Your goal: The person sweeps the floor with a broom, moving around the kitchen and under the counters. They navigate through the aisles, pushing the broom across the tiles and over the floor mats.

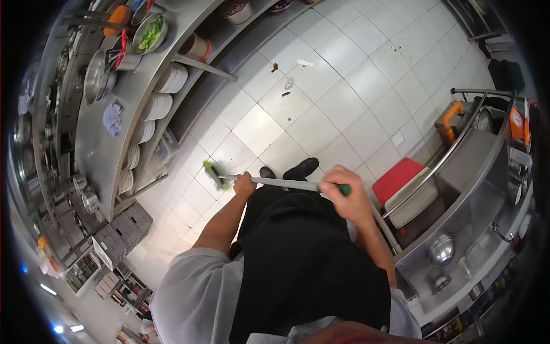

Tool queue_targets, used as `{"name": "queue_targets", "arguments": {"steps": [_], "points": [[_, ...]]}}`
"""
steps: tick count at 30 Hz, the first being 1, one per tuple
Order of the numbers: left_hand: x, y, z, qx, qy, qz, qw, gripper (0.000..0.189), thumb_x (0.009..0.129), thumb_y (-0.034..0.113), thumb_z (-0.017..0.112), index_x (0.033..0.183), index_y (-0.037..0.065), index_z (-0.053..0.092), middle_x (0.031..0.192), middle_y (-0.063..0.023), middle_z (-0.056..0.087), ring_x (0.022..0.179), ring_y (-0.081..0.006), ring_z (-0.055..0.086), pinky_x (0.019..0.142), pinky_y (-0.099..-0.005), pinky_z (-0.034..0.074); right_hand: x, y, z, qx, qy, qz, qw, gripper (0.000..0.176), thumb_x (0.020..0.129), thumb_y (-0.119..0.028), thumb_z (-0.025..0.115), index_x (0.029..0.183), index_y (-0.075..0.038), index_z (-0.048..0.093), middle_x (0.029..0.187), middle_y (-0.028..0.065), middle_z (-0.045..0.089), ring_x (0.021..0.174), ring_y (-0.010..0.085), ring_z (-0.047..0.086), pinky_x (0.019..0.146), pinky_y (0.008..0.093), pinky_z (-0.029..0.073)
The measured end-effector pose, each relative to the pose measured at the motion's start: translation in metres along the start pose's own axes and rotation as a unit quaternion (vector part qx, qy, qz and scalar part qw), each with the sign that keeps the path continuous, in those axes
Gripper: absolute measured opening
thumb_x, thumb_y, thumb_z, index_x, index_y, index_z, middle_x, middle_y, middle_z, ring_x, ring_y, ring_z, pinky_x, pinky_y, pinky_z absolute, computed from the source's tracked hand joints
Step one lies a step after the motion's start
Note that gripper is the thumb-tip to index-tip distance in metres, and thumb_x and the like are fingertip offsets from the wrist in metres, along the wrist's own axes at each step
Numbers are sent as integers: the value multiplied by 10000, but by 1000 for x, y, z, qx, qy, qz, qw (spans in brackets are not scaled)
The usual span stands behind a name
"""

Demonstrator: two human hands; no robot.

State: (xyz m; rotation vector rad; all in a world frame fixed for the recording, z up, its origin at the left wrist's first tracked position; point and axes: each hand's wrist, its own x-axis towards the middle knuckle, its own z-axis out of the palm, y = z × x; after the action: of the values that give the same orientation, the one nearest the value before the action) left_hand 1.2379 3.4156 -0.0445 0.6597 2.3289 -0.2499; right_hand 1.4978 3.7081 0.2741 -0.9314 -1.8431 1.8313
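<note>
A broom [286, 183] with a pale handle crosses in front of my black apron. My left hand [244, 184] is wrapped round the handle near its lower end, close to the brush. My right hand [345, 192] grips the other end, where a dark green tip sticks out past the fingers. The green bristle head [216, 175] is over the floor tiles to the left of my black shoes [301, 168]. Bits of dark debris [286, 94] and a white scrap [305, 62] lie on the tiles farther ahead.
On the left, a steel counter [94, 152] has stacked plates [158, 106] on its shelf and a bowl of greens [150, 34] on top. Grey crates [130, 225] stand below. To the right are a steel sink unit [424, 258] and red and white boards [399, 178].
</note>
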Motion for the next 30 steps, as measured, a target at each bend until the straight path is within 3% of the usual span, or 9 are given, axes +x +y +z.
{"name": "queue_targets", "arguments": {"steps": [4, 7, 11, 17, 19, 21, 24, 28, 30], "points": [[28, 79, 23, -135, 17, 27, 990, 459, 910, 527, 719, 964, 76, 647, 1116, -206, 698, 1073, -419, 664, 852, -547, 536, 7, -16, -29, 28, 35, -17, 999, 76, 891, 16, 683, 818, 34, 669, 906, 131, 690, 857, 226, 667, 755, 352, 534], [54, 178, 59, -211, 177, 231, 933, 380, 946, 437, 718, 913, 68, 635, 1049, -184, 641, 1051, -413, 628, 858, -541, 499, -9, -61, -93, 94, 80, -33, 992, 203, 958, -79, 603, 803, 48, 635, 896, 201, 682, 961, 353, 701, 732, 423, 608], [1, 328, -53, -316, 104, 208, 920, 340, 940, 383, 748, 904, 69, 620, 1082, -213, 639, 915, -449, 660, 775, -561, 525, -27, -117, -145, 35, 102, -128, 986, 339, 1012, -196, 529, 763, 32, 555, 806, 206, 625, 904, 417, 687, 693, 458, 617], [-26, 414, -107, -371, 66, 269, 886, 355, 935, 399, 747, 917, 63, 634, 1092, -214, 655, 956, -458, 660, 818, -546, 532, -52, -160, -161, -69, 97, -223, 968, 369, 1041, -260, 514, 750, -35, 499, 798, 161, 589, 872, 382, 666, 630, 437, 579], [-39, 413, -130, -380, 34, 279, 882, 369, 926, 417, 750, 927, 62, 649, 1080, -203, 670, 1043, -465, 650, 895, -542, 525, -70, -173, -167, -76, 117, -261, 955, 367, 1052, -290, 514, 768, -60, 480, 787, 129, 561, 838, 351, 641, 614, 419, 552], [-65, 400, -144, -207, 217, 400, 866, 384, 928, 406, 746, 949, 33, 657, 1089, -190, 677, 1182, -491, 597, 1026, -569, 460, -92, -183, -191, -48, 137, -269, 952, 368, 1056, -306, 517, 778, -70, 471, 777, 112, 545, 807, 333, 625, 605, 409, 535], [-86, 346, -144, -260, 186, 423, 848, 372, 923, 378, 750, 909, 14, 674, 1075, -202, 682, 1287, -513, 529, 1101, -595, 396, -99, -179, -225, 98, 176, -288, 936, 378, 1064, -324, 516, 778, -85, 453, 765, 97, 526, 767, 305, 596, 606, 384, 496], [-26, 231, -89, -209, 146, 304, 918, 359, 916, 315, 759, 741, 22, 648, 905, -206, 671, 997, -438, 627, 920, -525, 500, -35, -105, -167, 190, 175, -96, 961, 375, 1067, -331, 548, 803, -65, 524, 715, 77, 512, 727, 288, 595, 650, 384, 465], [-9, 190, -81, -213, 172, 220, 936, 339, 912, 311, 756, 749, 29, 664, 851, -180, 645, 958, -425, 598, 940, -547, 498, 8, -95, -94, 109, 41, -176, 977, 354, 1075, -313, 560, 849, -41, 545, 700, 72, 503, 712, 275, 594, 609, 362, 456]]}}
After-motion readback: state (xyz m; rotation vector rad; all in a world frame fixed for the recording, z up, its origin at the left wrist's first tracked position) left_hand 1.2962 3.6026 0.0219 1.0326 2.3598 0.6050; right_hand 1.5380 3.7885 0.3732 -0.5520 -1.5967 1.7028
